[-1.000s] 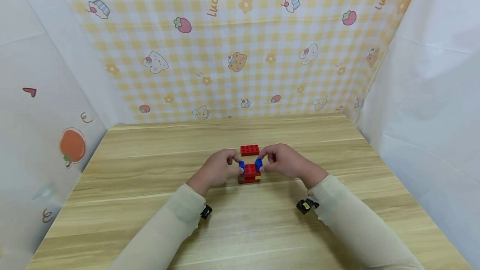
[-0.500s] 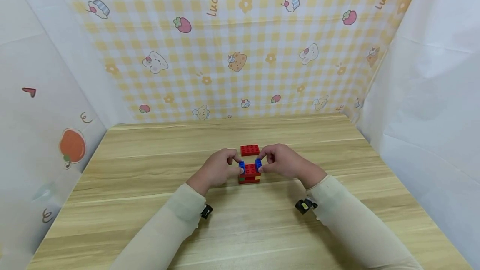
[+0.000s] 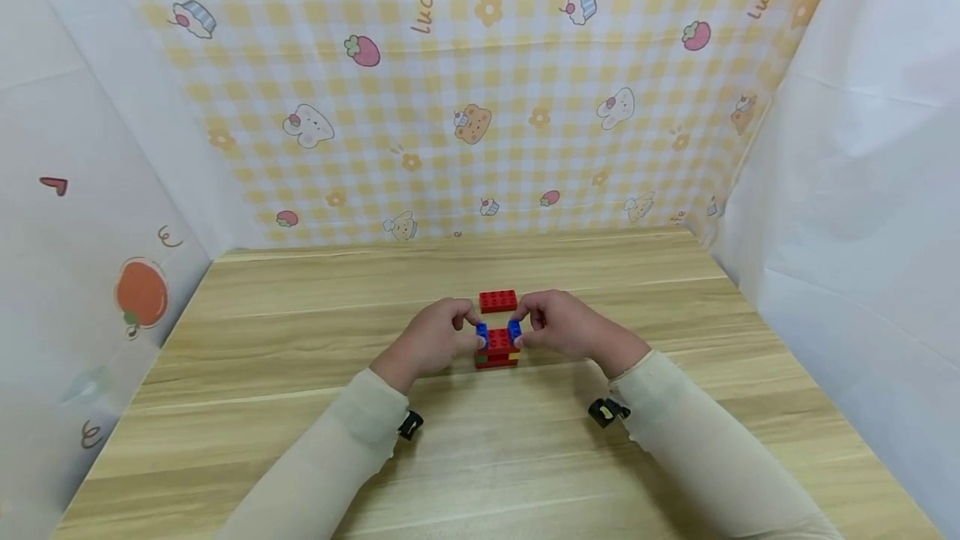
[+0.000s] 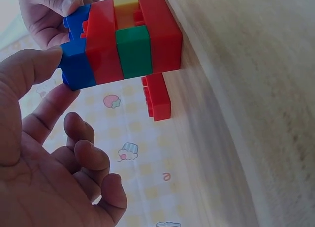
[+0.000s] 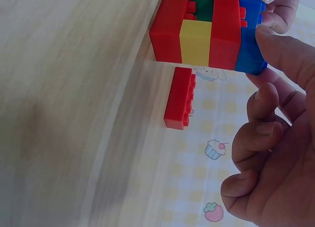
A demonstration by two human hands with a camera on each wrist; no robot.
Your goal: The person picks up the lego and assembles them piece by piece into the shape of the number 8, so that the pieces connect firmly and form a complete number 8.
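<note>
Desk [image 3: 487, 457]: near edge cut off. Left hand [image 3: 435, 333] pinches one blue brick [image 4: 78, 67], right hand [image 3: 561, 323] a second blue brick [image 5: 249, 49], atop opposite ends of a brick stack [image 3: 498, 342], mid-desk. Loose red eight-stud brick [image 3: 498, 301] lies between stack and far edge. Within the stack, green brick [image 4: 134, 52] at left and yellow brick [image 5: 195, 42] at right separate upper red brick [image 4: 103, 54] from lower red brick [image 4: 166, 49]. Hands partly hide both blue bricks.

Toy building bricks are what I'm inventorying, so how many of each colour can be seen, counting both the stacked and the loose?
Red bricks: 3
Blue bricks: 2
Green brick: 1
Yellow brick: 1
Total: 7
</note>
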